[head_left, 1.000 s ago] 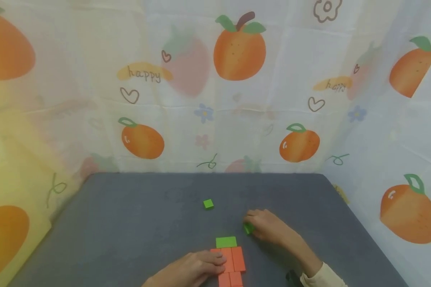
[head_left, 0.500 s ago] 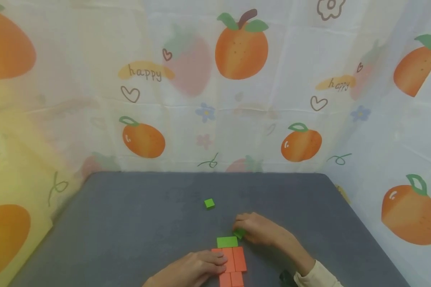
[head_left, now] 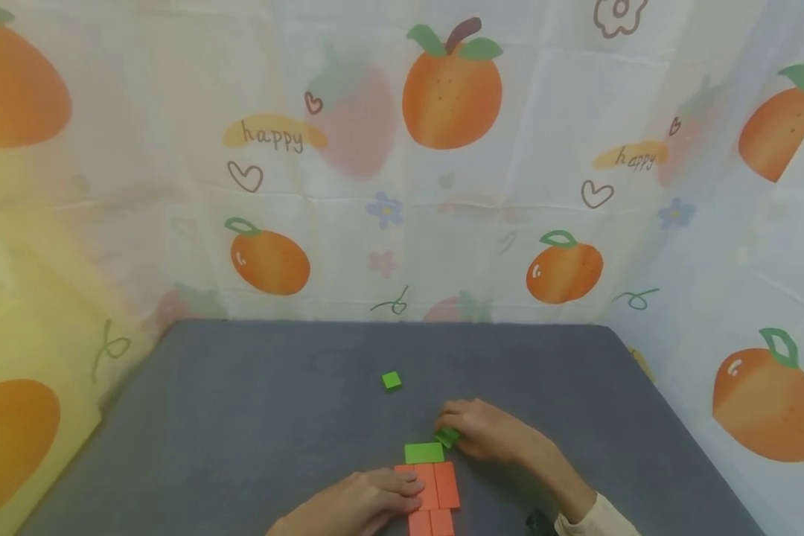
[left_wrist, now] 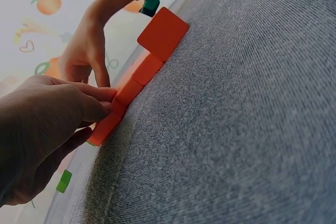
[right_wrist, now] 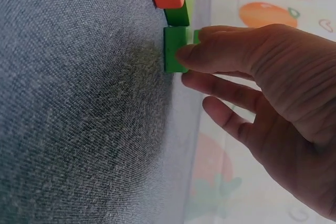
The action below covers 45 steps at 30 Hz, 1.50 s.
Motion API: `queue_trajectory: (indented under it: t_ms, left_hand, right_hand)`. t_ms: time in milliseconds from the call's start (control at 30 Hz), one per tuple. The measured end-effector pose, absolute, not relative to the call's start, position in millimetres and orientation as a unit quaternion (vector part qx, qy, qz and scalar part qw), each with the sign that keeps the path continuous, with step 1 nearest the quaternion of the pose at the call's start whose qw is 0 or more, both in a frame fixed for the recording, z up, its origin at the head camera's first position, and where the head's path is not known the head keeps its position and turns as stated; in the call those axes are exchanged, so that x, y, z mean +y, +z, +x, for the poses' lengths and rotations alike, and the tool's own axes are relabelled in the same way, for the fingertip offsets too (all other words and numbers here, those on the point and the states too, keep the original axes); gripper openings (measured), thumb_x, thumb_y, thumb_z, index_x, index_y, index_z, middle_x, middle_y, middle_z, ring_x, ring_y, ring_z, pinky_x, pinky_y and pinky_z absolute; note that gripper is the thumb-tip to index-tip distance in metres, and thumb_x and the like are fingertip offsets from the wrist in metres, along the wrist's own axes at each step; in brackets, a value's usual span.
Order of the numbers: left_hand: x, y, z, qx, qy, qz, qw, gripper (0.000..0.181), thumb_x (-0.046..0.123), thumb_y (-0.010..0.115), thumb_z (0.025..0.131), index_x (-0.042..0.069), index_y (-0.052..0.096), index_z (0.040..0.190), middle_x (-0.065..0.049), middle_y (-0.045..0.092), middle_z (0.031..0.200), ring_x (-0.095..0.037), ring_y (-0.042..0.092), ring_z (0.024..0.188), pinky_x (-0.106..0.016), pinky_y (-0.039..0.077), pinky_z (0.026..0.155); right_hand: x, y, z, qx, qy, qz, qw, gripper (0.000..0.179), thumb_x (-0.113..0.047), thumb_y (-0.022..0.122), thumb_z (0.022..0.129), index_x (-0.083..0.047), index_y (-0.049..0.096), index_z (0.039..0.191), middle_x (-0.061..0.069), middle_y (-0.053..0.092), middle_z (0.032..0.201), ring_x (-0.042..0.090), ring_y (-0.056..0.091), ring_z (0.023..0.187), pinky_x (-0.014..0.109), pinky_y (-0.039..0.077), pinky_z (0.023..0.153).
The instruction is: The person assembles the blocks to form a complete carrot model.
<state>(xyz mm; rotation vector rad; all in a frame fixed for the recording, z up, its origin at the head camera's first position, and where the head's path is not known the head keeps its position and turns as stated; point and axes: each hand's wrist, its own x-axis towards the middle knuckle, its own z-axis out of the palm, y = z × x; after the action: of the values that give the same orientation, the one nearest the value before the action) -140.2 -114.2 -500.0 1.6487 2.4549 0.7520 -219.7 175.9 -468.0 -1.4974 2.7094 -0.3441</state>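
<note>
Several orange blocks (head_left: 446, 485) lie edge to edge on the dark grey table, with a flat green block (head_left: 424, 452) across their far end. My left hand (head_left: 368, 497) rests on the left side of the orange group. In the left wrist view its thumb and index fingertips touch an orange block (left_wrist: 107, 124), the fingers fairly straight. My right hand (head_left: 485, 428) pinches a small green block (right_wrist: 175, 50) between thumb and fingers, beside the flat green block's far right corner. That small block looks tilted in the head view. The fingers partly cover it.
A loose green cube (head_left: 391, 381) sits farther back on the grey table (head_left: 241, 417). A fruit-patterned curtain (head_left: 348, 246) hangs behind and along both sides. Part of a dark device (head_left: 539, 522) shows by the right sleeve.
The right hand has moved left with the small green block, up to the flat green one, and holds nearly still since half a second ago. The left hand stays put.
</note>
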Motion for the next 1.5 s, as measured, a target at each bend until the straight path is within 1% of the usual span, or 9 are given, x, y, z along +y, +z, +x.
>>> queue_trajectory:
  t_ms: [300,533,733,933,1100,1233,1300,1400,1500]
  left_hand:
    - [-114,-499,-140,0.803,0.245,0.541,0.045,0.033,0.014,0.057,0.108,0.01,0.069,0.138,-0.005,0.068,0.143,-0.016,0.066,0.132,-0.025,0.059,0.101]
    - [-114,-498,-140,0.803,0.243,0.541,0.053,0.033,0.017,0.055,0.109,0.011,0.069,0.139,-0.005,0.068,0.144,-0.015,0.066,0.133,-0.025,0.058,0.102]
    - [-113,-499,-141,0.799,0.252,0.541,0.069,0.034,0.017,0.054,0.11,0.011,0.067,0.141,-0.004,0.067,0.146,-0.015,0.064,0.135,-0.025,0.057,0.104]
    - [-114,-494,-146,0.792,0.215,0.571,0.02,0.032,0.018,0.056,0.109,0.012,0.069,0.138,-0.001,0.069,0.142,-0.012,0.066,0.131,-0.019,0.056,0.103]
    - [-116,-483,-177,0.791,0.177,0.58,-0.08,0.028,0.015,0.06,0.107,0.014,0.071,0.133,0.0,0.073,0.135,-0.012,0.068,0.127,-0.024,0.056,0.105]
    - [-119,-475,-225,0.833,0.148,0.517,-0.13,0.029,0.01,0.062,0.105,0.011,0.071,0.132,-0.004,0.073,0.135,-0.018,0.068,0.128,-0.034,0.058,0.106]
    - [-121,-476,-248,0.86,0.128,0.479,-0.12,0.035,0.007,0.061,0.104,0.009,0.067,0.139,-0.007,0.069,0.141,-0.022,0.065,0.133,-0.038,0.056,0.108]
    - [-125,-482,-274,0.894,0.104,0.431,-0.06,0.047,0.004,0.06,0.105,0.009,0.055,0.151,-0.009,0.062,0.15,-0.027,0.059,0.14,-0.044,0.054,0.11]
    - [-128,-488,-287,0.913,0.092,0.398,-0.01,0.048,0.005,0.059,0.105,0.011,0.053,0.153,-0.01,0.061,0.15,-0.03,0.059,0.139,-0.047,0.055,0.108]
  right_hand:
    - [183,-466,-202,0.82,-0.112,-0.553,-0.093,0.041,0.008,0.068,0.081,-0.015,0.073,0.113,0.005,0.07,0.119,0.02,0.069,0.103,0.032,0.057,0.079]
    - [188,-460,-188,0.832,-0.082,-0.548,-0.007,0.052,0.003,0.068,0.086,-0.025,0.07,0.129,0.001,0.067,0.136,0.02,0.065,0.124,0.039,0.054,0.094]
    - [190,-458,-184,0.842,-0.061,-0.532,0.063,0.061,0.001,0.071,0.086,-0.032,0.068,0.138,-0.004,0.062,0.145,0.019,0.059,0.134,0.039,0.05,0.098]
    - [187,-451,-185,0.856,-0.07,-0.497,0.128,0.068,0.003,0.071,0.085,-0.035,0.066,0.141,-0.006,0.059,0.15,0.017,0.056,0.14,0.038,0.049,0.098]
    - [184,-447,-186,0.858,-0.075,-0.486,0.15,0.068,0.003,0.071,0.084,-0.034,0.066,0.14,-0.007,0.059,0.151,0.017,0.056,0.141,0.039,0.049,0.099]
    - [184,-447,-187,0.863,-0.073,-0.477,0.151,0.069,0.004,0.072,0.083,-0.035,0.067,0.14,-0.008,0.058,0.151,0.017,0.056,0.141,0.042,0.051,0.1]
    - [185,-447,-187,0.864,-0.073,-0.473,0.153,0.07,0.004,0.072,0.082,-0.036,0.067,0.14,-0.008,0.058,0.151,0.018,0.056,0.142,0.047,0.052,0.102]
    - [184,-446,-187,0.864,-0.081,-0.469,0.165,0.069,0.004,0.072,0.083,-0.035,0.067,0.14,-0.007,0.058,0.151,0.02,0.056,0.141,0.055,0.052,0.105]
    - [181,-444,-186,0.865,-0.086,-0.461,0.178,0.068,0.003,0.073,0.084,-0.036,0.067,0.14,-0.008,0.057,0.151,0.02,0.056,0.141,0.064,0.05,0.106]
